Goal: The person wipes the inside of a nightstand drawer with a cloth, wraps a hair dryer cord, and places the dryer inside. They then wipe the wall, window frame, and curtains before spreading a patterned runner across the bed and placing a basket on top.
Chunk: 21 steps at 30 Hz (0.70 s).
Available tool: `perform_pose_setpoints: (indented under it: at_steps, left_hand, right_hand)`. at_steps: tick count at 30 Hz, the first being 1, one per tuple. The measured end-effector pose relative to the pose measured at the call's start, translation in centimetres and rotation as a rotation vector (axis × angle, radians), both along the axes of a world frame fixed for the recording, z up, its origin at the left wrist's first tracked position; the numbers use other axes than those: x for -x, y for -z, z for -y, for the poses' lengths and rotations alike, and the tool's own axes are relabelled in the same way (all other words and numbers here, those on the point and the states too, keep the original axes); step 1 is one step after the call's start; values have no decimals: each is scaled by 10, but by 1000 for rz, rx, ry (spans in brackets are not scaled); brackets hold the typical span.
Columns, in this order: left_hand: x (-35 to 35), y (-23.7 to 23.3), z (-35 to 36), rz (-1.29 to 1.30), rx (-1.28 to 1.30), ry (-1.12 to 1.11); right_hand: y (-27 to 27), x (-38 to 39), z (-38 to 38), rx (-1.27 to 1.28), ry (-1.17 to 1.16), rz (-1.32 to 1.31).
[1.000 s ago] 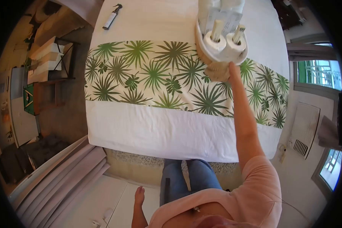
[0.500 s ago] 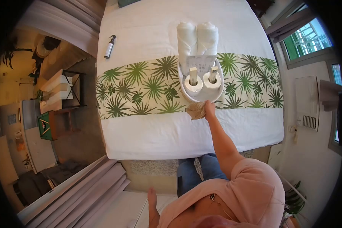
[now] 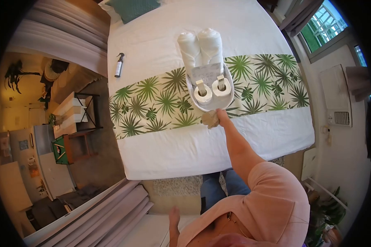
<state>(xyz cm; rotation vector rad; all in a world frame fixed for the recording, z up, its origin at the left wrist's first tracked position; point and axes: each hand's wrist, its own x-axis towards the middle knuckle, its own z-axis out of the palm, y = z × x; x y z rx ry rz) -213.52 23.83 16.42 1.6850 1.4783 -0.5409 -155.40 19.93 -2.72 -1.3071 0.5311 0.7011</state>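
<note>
A white oval basket (image 3: 231, 92) sits on the patterned bed runner. In it stand two toilet paper rolls (image 3: 203, 95), each with a small box-like item upright in its core. Behind them are a printed card (image 3: 206, 72) and two rolled white towels (image 3: 210, 47), which reach past the basket's far end. My right hand (image 3: 221, 116) is closed at the basket's near rim, with a crumpled beige-brown cloth (image 3: 210, 119) bunched in it. Whether the fingers also grip the rim is hidden. My left hand (image 3: 174, 215) hangs low beside my legs, its fingers indistinct.
A dark spray bottle (image 3: 119, 65) lies on the white bedsheet (image 3: 152, 51) to the left. A teal pillow (image 3: 134, 8) is at the far end. The palm-leaf runner (image 3: 150, 107) crosses the bed. Curtains (image 3: 99, 210) hang at the lower left; an air conditioner (image 3: 336, 99) is on the right wall.
The view has turned and shifted, bringing more of the teal pillow into sight. My right hand stays at the basket's near rim with the cloth. My left hand still hangs low.
</note>
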Motion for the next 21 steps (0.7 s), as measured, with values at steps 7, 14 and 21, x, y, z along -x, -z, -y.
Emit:
perform_pose_setpoints:
  at_steps: [7, 14, 21]
  left_hand:
    - [-30, -19, -6, 131, -115, 89]
    - [-7, -22, 15, 98, -80, -4]
    - [-6, -40, 51, -8, -32, -90]
  right_hand:
    - [-18, 3, -14, 7, 50, -111]
    - [-1, -2, 7, 168, -256, 228]
    - [-11, 52, 81, 745, -1529, 958]
